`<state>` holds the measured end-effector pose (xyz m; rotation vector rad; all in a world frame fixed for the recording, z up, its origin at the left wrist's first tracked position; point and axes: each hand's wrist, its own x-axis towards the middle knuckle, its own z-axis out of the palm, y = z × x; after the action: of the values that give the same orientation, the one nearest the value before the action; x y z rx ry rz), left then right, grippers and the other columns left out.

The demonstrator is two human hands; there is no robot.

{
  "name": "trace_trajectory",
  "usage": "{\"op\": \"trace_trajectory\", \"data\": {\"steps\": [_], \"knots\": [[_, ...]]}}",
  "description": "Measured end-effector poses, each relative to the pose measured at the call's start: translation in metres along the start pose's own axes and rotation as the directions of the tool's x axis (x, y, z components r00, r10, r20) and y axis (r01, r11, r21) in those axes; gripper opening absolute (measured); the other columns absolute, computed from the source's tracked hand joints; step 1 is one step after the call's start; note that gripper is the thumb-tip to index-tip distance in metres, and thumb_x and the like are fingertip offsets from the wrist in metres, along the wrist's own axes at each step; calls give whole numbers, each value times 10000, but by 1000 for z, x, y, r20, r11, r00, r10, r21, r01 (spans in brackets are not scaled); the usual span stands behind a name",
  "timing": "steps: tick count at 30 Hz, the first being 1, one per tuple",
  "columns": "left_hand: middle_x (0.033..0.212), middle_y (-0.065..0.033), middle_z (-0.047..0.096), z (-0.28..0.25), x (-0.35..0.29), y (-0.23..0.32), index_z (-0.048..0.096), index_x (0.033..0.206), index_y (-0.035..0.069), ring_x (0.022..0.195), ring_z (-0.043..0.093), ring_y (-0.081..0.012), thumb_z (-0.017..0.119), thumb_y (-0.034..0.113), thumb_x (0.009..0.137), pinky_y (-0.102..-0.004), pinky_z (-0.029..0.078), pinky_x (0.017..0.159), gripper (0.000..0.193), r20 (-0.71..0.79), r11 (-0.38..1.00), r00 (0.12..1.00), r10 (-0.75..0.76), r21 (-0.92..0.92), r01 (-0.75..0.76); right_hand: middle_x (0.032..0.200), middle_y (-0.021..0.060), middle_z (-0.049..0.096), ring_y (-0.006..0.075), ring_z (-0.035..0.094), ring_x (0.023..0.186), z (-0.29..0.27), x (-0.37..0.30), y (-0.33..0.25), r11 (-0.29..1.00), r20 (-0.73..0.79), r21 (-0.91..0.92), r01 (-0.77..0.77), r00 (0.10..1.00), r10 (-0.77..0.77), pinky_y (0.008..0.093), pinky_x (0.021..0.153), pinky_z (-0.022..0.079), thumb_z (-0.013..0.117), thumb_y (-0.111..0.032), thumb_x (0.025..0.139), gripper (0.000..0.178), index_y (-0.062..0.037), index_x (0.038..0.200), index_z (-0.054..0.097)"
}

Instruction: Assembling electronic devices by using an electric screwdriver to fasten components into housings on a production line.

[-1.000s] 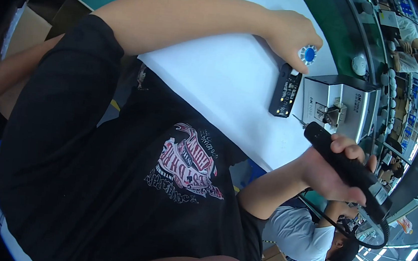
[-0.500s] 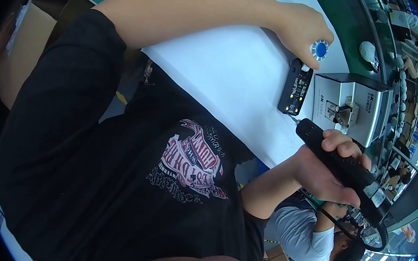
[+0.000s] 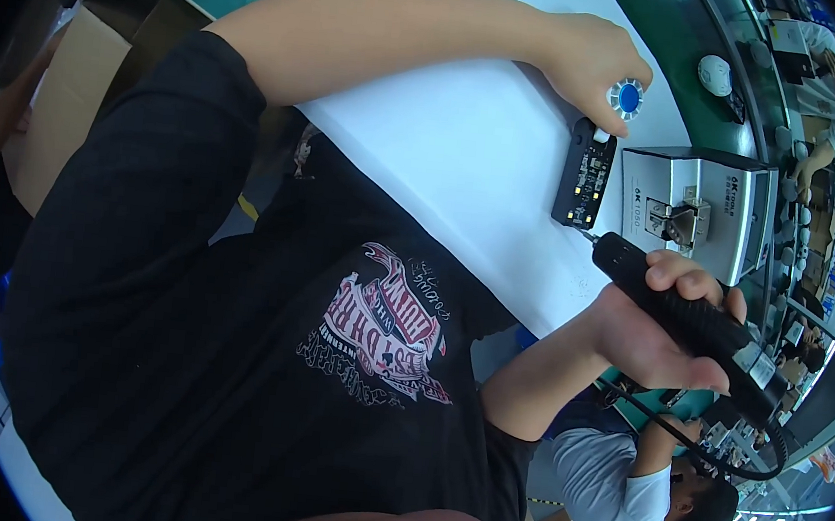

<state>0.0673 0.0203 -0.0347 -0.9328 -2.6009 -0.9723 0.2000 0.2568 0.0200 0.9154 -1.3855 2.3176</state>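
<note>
My left hand (image 3: 596,72) is closed around a round piece with a blue centre and a pale notched rim (image 3: 625,99); the rest of that piece is hidden in the fingers. Its thumb rests by the white part at the top end of a black housing with a circuit board (image 3: 584,176), which lies on the white sheet. My right hand (image 3: 667,330) grips a black corded electric screwdriver (image 3: 680,304), palm up, with the thumb along the handle. The screwdriver's thin bit points at the housing's lower end and seems to touch it.
Just right of the housing stands a silver-grey metal box-shaped device (image 3: 743,217) with a small mechanism on its front. The white sheet (image 3: 449,143) covers part of a green table (image 3: 675,44). A white rounded object (image 3: 716,76) sits farther back. A co-worker in a white shirt (image 3: 612,480) is at lower right.
The whole view has shifted slightly. Both hands, the screwdriver and the black housing keep nearly the same places relative to one another.
</note>
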Motion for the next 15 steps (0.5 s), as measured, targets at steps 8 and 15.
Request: {"op": "trace_trajectory", "data": {"steps": [8,15], "knots": [[870,-162,724,1,1,1,694,1073,45,799,710,-339,777,512,780,-412,554,701,558,20,1000,1000,-22,-7,22,944,148,658,271,612,739,0,-2,8,996,16,83,-37,999,36,430,755,518,455,-773,935,836,-58,1362,522],[866,-170,717,0,4,-3,688,1050,40,802,698,-365,783,494,780,-432,544,701,537,27,1000,999,21,-20,-21,915,120,640,254,602,733,15,2,7,997,-24,62,-43,999,44,398,726,494,508,-751,924,797,-47,1293,572]]}}
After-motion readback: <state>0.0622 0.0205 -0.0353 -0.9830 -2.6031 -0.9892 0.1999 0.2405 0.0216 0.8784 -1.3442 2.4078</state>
